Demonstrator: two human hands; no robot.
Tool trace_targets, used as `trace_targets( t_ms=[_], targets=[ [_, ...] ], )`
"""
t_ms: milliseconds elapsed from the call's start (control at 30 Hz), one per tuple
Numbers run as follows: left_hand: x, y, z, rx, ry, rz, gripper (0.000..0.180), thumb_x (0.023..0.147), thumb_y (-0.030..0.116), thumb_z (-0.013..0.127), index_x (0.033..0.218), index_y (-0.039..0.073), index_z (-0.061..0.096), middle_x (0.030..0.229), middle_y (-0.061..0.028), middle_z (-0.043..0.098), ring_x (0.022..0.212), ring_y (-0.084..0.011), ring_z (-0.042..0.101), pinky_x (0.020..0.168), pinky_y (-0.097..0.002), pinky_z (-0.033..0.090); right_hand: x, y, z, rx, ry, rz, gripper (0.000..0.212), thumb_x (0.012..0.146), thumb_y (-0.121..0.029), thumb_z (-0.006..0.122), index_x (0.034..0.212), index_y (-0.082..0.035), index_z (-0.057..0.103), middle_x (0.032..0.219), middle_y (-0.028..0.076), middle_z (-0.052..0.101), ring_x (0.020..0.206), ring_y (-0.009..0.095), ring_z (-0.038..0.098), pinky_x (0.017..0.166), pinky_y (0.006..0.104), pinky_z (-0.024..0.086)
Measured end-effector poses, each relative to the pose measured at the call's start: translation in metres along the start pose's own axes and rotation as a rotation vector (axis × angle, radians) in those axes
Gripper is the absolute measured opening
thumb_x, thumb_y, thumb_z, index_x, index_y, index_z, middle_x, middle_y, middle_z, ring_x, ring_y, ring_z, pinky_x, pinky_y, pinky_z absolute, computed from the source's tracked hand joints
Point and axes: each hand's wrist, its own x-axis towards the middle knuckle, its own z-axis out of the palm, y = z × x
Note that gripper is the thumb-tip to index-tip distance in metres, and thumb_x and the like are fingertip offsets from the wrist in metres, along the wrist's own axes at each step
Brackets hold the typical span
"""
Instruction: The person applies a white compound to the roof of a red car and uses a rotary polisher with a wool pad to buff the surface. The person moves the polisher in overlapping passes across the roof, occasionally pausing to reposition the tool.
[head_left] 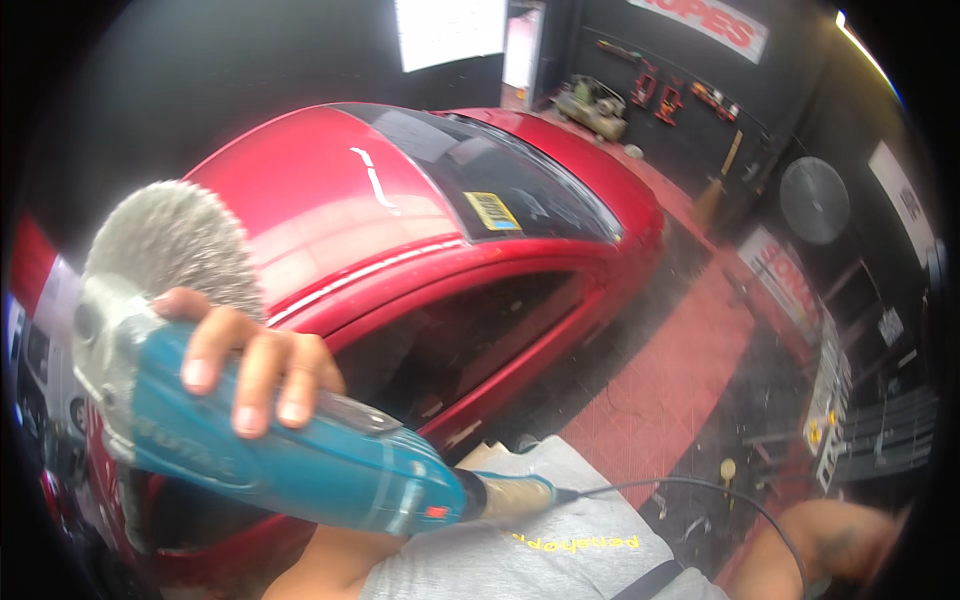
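Note:
My left hand [265, 360] is wrapped over the front of a teal rotary polisher [320, 470], with its fingers curled around the body just behind the grey head. A round, whitish wool pad [180, 250] is fixed to that head and points up and away from me. The polisher is raised close in front of me, tilted, apart from the red car [330, 200] as far as I can see. Its black power cord [700, 482] runs off to the right. My right arm [830, 545] shows at the lower right, but its hand is out of the picture.
The car's roof and dark side window [460, 340] lie beyond the polisher. A red and dark tiled floor [660, 390] runs along its right side. An air compressor [592, 105], a broom [710, 200] and a round fan [814, 200] stand by the far and right walls.

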Motion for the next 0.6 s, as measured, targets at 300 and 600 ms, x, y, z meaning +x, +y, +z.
trace_targets(
  t_ms=[300, 600],
  targets=[
    [-0.006, -0.051, -0.003, -0.018, -0.008, -0.158, 0.086, 0.102, 0.041, 0.076, 0.169, 0.014, 0.030, 0.126, -0.0155, 0.066, 0.095, -0.0364, 0.074, 0.086, -0.0555, 0.060, -0.018, -0.089, 0.340, 1.338, -1.247, -0.200, 0.080, 0.085, -0.029, 0.094, 0.150, 0.003, 0.059, 0.141, 0.018, 0.070, 0.134, 0.028, 0.065, 0.115, 0.0423, 0.048],
    [0.009, -0.084, -0.038, 0.034, 0.260, -0.576, 0.119, 0.081, 0.062, 0.091, 0.168, 0.000, 0.036, 0.156, -0.0238, 0.058, 0.143, -0.0374, 0.060, 0.118, -0.0501, 0.051, -0.001, -0.066, 0.361, 1.274, -0.720, 0.020, 0.024, 0.079, -0.011, 0.080, 0.100, -0.003, 0.071, 0.086, 0.001, 0.072, 0.079, 0.010, 0.064, 0.073, 0.0321, 0.054]
  ],
)
